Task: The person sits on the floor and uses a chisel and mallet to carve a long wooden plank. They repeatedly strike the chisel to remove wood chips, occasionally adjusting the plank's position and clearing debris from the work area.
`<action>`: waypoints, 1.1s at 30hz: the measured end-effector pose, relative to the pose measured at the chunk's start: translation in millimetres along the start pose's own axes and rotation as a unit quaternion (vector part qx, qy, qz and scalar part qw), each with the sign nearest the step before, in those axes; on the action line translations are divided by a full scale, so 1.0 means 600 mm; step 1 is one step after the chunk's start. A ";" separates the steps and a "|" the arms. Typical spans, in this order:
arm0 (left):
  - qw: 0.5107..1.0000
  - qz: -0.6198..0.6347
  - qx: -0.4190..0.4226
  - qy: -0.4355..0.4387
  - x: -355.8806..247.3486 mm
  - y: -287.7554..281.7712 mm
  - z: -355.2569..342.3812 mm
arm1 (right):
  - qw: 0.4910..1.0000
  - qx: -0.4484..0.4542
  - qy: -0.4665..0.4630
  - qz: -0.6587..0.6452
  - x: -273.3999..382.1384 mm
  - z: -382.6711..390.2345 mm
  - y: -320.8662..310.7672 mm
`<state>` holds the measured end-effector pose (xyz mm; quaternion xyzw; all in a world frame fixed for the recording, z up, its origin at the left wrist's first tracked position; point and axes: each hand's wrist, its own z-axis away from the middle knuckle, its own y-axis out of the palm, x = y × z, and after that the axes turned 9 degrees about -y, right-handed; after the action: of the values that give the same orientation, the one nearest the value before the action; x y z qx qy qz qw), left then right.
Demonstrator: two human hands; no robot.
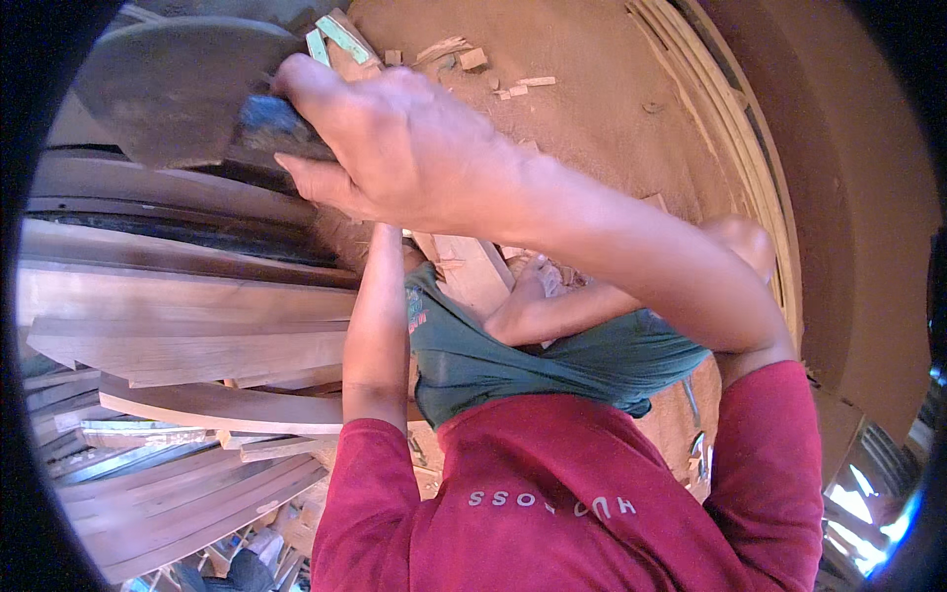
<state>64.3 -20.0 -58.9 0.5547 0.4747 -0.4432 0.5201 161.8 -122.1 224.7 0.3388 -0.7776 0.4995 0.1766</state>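
Observation:
My right hand [395, 143] reaches across to the upper left, thumb and fingers closed round a dark block-like piece with a blue part [271, 116]. Right behind that piece is a broad, dark, round-edged shape [178, 84]; whether the two are one tool I cannot tell. My left forearm [378, 316] points up beneath the right hand. The left hand itself is hidden behind the right one, so its fingers do not show. Long wooden boards [187, 296] lie just left of the left forearm.
More planks [187, 503] are stacked at the lower left. Wood offcuts [473, 59] and a pale-green-marked piece [340, 39] lie on the brown ground [592, 109]. Long strips [745, 138] curve along the right. My folded bare leg [572, 308] and green shorts [523, 355] are below.

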 end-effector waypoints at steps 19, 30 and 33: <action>0.988 0.136 0.036 -0.055 -0.060 0.001 -0.072 | 0.971 0.055 0.231 -0.022 -0.054 0.087 -0.003; 0.988 0.133 -0.019 0.070 0.004 0.009 -0.052 | 0.995 0.058 0.080 -0.003 0.001 -0.017 -0.011; 0.993 0.024 -0.091 0.069 0.032 0.043 -0.028 | 0.999 0.013 -0.013 0.044 -0.006 -0.043 0.018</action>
<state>92.8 -2.0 -72.9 0.5453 0.5342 -0.3468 0.5449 155.3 -94.8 226.7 0.3129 -0.7874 0.5123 0.1400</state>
